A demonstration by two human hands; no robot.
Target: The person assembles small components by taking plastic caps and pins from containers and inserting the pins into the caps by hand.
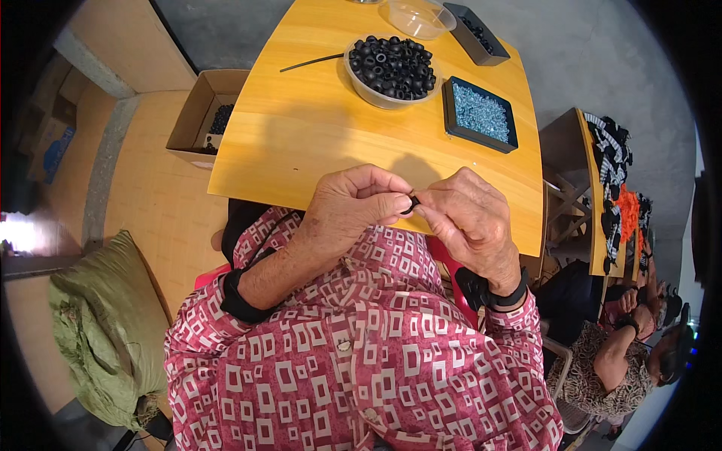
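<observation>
small black piece (408, 204) is up in the air between the two hands, in front of the torso, just off the desk's (293, 143) near edge. left hand (353, 197) pinches it, thumb and index on its left side. right hand (470, 214) has thumb and index drawn together at its right edge, gripping there as far as i can see; can't tell if a tiny part is also tucked between those fingertips.

handling, my guess: very light, stiffish plastic or rubber, hard to break, but small and rounded so it could roll or pop out of a loose pinch. best hold is fingertips on opposite outer sides, keeping off any hole. fingers cover most of it, so its facing is hard to read.

around: see-through bowl (380, 98) heaped with black pieces (392, 66), some showing holes; thin black rod (312, 62) beside it, one end near the rim. black tray (451, 124) of pale blue bits (481, 114) to the right. grey bin (492, 52) and second see-through tub (418, 16) at the far end.

nothing blocks the hands; the bowl's heap looks easy to spill if knocked.
</observation>
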